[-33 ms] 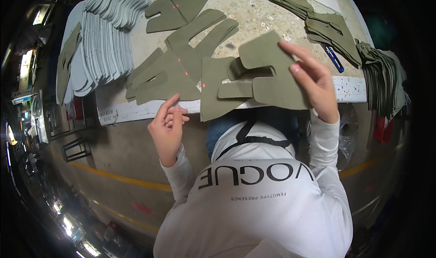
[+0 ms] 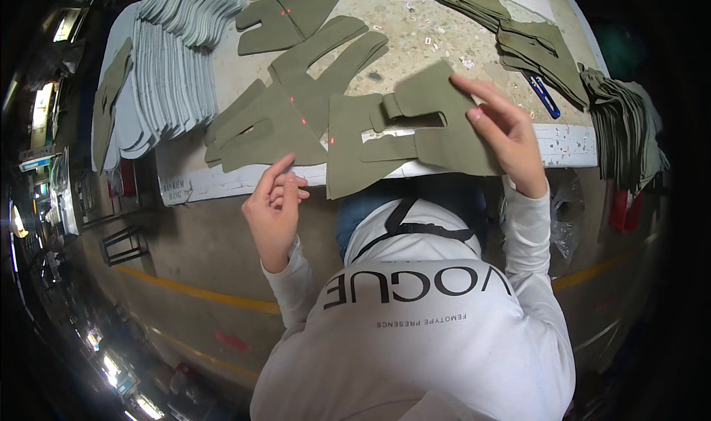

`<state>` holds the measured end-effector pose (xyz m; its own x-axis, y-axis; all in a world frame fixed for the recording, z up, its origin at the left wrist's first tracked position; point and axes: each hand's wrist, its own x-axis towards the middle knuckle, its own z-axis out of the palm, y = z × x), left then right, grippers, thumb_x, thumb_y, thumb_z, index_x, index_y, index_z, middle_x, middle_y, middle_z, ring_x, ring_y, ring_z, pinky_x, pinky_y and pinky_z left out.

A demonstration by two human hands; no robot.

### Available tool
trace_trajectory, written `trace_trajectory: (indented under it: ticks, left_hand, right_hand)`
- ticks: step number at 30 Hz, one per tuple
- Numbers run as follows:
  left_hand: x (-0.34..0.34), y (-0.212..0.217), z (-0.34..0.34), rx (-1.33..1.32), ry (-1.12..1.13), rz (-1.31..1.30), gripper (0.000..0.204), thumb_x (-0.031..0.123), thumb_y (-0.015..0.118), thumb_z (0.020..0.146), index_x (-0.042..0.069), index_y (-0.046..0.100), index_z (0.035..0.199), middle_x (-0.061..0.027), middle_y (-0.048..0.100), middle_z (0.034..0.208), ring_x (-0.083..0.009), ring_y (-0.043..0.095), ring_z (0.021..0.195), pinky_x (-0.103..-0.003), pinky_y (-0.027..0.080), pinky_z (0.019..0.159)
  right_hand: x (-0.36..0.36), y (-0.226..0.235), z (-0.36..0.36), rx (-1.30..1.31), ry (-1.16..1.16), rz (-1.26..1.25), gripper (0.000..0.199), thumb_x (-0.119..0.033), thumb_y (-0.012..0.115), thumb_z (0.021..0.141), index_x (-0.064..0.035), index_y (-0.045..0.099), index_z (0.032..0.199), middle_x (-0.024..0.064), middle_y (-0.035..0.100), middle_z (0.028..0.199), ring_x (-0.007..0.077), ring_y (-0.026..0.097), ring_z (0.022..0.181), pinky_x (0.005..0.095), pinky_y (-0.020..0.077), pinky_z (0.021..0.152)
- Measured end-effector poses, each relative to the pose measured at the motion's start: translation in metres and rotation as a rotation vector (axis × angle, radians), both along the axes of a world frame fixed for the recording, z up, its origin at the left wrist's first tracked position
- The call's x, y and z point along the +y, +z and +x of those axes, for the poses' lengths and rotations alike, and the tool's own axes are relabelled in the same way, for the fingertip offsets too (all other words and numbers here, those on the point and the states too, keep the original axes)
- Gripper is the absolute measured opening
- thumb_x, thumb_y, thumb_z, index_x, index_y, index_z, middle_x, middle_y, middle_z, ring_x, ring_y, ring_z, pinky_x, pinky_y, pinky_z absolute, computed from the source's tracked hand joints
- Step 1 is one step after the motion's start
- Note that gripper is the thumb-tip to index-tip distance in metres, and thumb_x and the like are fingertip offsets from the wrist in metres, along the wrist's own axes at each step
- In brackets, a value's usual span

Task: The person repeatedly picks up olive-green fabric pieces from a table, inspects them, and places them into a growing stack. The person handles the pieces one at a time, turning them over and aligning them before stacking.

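Note:
My right hand (image 2: 512,138) grips the right edge of an olive-green cut panel (image 2: 458,143) between thumb and fingers. This slotted panel is bent, its right part raised, and it reaches over the table's near edge. Its left part (image 2: 352,151) lies flatter, with a red light dot on it. My left hand (image 2: 272,210) is at the near edge, index finger stretched out to the lower edge of more olive panels (image 2: 270,136), the other fingers loosely curled. It holds nothing. Further back lies another olive panel (image 2: 285,21) with red dots.
Tall rows of pale grey-blue pieces (image 2: 174,88) stand at the left of the table (image 2: 444,32). Olive panel stacks (image 2: 537,47) lie at the back right, near a blue cutter knife (image 2: 543,95). More dark pieces (image 2: 622,125) hang over the right edge. A black stool (image 2: 124,245) stands on the floor.
My right hand has moved slightly left, and the raised part of the panel has tilted and shifted with it. The left hand has hardly moved.

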<state>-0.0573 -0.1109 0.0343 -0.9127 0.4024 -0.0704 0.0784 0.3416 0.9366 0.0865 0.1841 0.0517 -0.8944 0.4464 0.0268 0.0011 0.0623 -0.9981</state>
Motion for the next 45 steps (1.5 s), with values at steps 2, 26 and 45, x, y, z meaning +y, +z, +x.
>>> trace_trajectory:
  ticks: [2, 26, 45]
  left_hand:
    - [0.003, 0.0, -0.001, -0.004, -0.019, 0.0, 0.026, -0.001, 0.059, 0.093, -0.004, 0.065, 0.118, -0.0068, 0.069, 0.079, -0.0069, 0.064, 0.066, -0.019, 0.05, 0.063]
    - [0.156, -0.012, -0.054, 0.5, -0.866, -0.128, 0.019, 0.016, 0.073, 0.08, 0.004, 0.064, 0.092, -0.0072, 0.061, 0.077, -0.0195, 0.06, 0.074, -0.031, 0.047, 0.069]
    - [0.151, -0.012, -0.065, -0.001, -0.87, -0.074, 0.022, 0.009, 0.07, 0.082, -0.001, 0.069, 0.102, 0.0001, 0.067, 0.089, -0.0051, 0.057, 0.083, -0.021, 0.046, 0.074]
  right_hand:
    - [0.009, -0.023, 0.005, -0.052, 0.005, 0.107, 0.039, -0.002, 0.053, 0.094, 0.0011, 0.057, 0.132, 0.0111, 0.056, 0.13, 0.0173, 0.053, 0.118, 0.0279, 0.0386, 0.101]
    - [0.095, -0.026, 0.067, -0.396, -0.499, 1.076, 0.02, -0.014, 0.067, 0.083, 0.0007, 0.07, 0.097, 0.0132, 0.064, 0.083, 0.0307, 0.063, 0.076, 0.0369, 0.0506, 0.069]
    - [-0.02, -0.014, 0.007, -0.184, -0.231, 0.465, 0.017, -0.015, 0.072, 0.084, 0.002, 0.068, 0.082, 0.0128, 0.064, 0.068, 0.0212, 0.059, 0.055, 0.0319, 0.0448, 0.054]
